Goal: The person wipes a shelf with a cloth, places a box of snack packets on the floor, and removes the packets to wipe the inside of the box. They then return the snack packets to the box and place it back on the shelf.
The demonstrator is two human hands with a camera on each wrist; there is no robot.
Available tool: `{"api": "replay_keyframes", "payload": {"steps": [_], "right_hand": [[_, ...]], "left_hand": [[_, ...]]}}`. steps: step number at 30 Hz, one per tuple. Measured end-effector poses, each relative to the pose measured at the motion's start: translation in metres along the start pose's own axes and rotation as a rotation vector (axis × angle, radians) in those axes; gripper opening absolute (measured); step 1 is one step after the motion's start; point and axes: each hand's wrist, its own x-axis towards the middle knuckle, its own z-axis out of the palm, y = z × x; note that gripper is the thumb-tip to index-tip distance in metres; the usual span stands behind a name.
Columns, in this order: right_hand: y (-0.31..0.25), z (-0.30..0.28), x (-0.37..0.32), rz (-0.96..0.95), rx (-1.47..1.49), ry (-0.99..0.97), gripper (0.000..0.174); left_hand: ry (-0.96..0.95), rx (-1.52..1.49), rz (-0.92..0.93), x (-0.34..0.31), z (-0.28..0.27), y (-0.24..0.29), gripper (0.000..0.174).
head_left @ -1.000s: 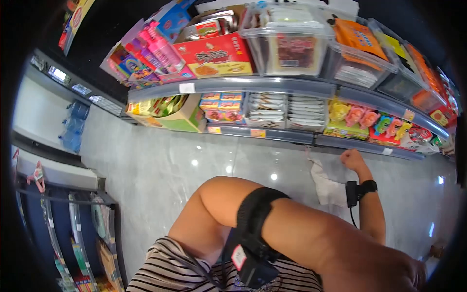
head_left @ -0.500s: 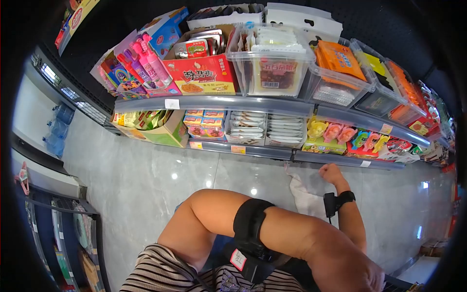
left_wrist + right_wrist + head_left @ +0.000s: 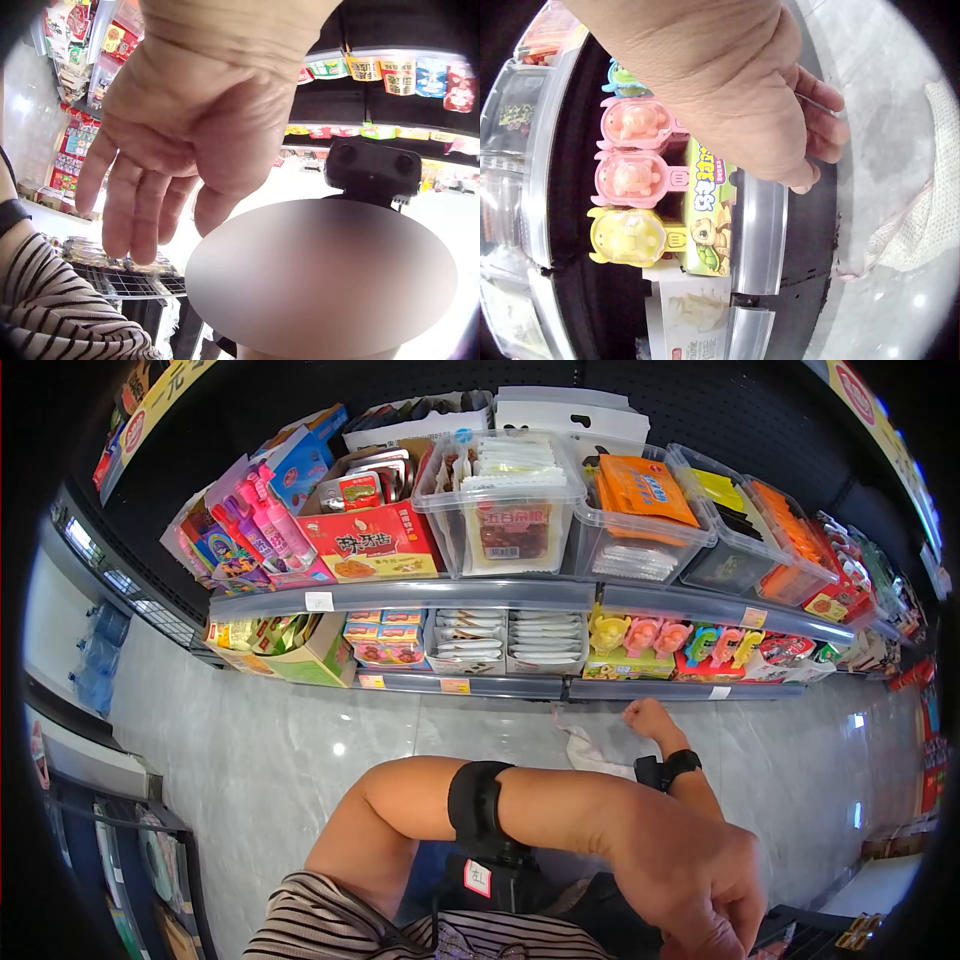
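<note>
My left hand (image 3: 695, 885) reaches across the front of my body, a black strap with a camera around its forearm. In the left wrist view its fingers (image 3: 139, 217) hang down loosely with nothing in them. My right hand (image 3: 652, 720) is low, just in front of the bottom shelf. The right wrist view has its fingers (image 3: 826, 135) loosely bent, holding nothing, beside a green box (image 3: 711, 251) of animal-shaped toys in yellow (image 3: 630, 236) and pink (image 3: 630, 180) plastic. Below the right hand a white cloth (image 3: 585, 745) lies on the floor, partly hidden by my arm.
The upper shelf (image 3: 400, 596) carries a red snack box (image 3: 370, 542), a clear tub of packets (image 3: 500, 540) and a bin with orange bags (image 3: 645, 490). White packets (image 3: 545, 640) fill cartons below. Dark shelving (image 3: 130, 840) stands at left, water jugs (image 3: 95, 660) behind it.
The view has turned so that the shelves sit further left and lower. My left hand has come further into view at the bottom right. The right hand stays near the lower shelf.
</note>
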Motion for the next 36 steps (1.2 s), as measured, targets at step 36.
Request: {"api": "replay_keyframes", "payload": {"steps": [36], "right_hand": [[0.007,0.002,0.003,-0.004,-0.092,-0.011,0.018]], "left_hand": [[0.061,0.148,0.049,0.005,-0.005,-0.013,0.024]]}}
